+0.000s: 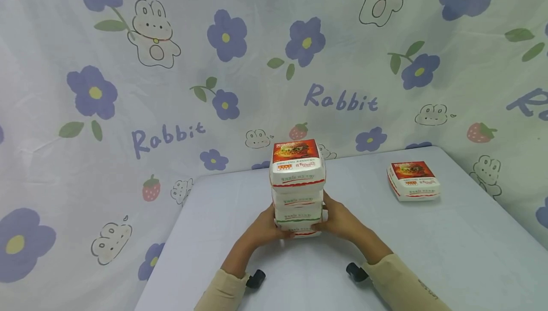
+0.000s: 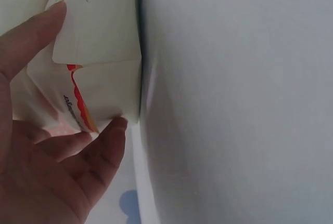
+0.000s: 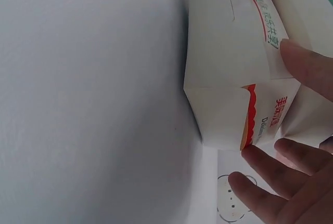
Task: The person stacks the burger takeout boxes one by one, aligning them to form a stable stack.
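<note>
Several white cardboard burger boxes point(image 1: 298, 186) stand in an upright stack on the table, the top lid printed with a burger picture on red. My left hand point(image 1: 266, 229) grips the lower part of the stack from the left. From the opposite side my right hand point(image 1: 339, 219) holds the same part, thumb toward the front. In the left wrist view, the bottom box point(image 2: 106, 31) sits between the thumb and the bent fingers. The right wrist view shows the thumb against the front of the bottom box point(image 3: 229, 42) and fingertips at its far side.
Another burger box point(image 1: 413, 181) lies apart on the right of the white table point(image 1: 432, 244). Behind the table hangs a curtain point(image 1: 257, 78) with flowers and rabbits. Black wrist devices point(image 1: 256, 279) show at both sleeves.
</note>
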The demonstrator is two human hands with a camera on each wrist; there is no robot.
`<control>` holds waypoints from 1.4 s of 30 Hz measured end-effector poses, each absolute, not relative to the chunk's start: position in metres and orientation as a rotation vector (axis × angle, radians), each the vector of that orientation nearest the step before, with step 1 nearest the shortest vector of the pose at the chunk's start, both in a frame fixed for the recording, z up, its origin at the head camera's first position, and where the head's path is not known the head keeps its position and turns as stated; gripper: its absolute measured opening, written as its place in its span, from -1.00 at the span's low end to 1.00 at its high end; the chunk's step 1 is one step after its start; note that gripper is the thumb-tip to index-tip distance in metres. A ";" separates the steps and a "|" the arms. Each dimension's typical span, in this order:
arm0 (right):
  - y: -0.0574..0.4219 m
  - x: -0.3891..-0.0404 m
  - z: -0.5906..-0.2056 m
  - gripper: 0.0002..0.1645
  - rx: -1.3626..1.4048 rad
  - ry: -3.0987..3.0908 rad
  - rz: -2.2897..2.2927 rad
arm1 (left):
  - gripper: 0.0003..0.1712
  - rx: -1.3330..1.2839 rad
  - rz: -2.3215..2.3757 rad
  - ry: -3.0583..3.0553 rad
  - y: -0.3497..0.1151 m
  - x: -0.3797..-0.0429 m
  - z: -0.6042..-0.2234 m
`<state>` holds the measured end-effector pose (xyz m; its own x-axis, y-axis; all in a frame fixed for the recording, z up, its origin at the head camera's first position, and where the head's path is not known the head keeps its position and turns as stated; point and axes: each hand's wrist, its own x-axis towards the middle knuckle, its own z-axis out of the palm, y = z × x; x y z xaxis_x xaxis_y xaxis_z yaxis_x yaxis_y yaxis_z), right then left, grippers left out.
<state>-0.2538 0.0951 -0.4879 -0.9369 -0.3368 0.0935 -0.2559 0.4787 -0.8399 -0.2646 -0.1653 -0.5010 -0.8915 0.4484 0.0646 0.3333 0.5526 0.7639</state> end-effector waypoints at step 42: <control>0.101 -0.252 -0.480 0.00 -0.559 2.634 -1.460 | 0.35 0.451 1.177 2.852 -0.177 -0.247 -0.468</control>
<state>-0.2519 0.1010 -0.4799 -0.9304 -0.3506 0.1068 -0.2764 0.4798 -0.8327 -0.2466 -0.1765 -0.4679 -0.9580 0.2731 0.0877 0.2555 0.6735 0.6936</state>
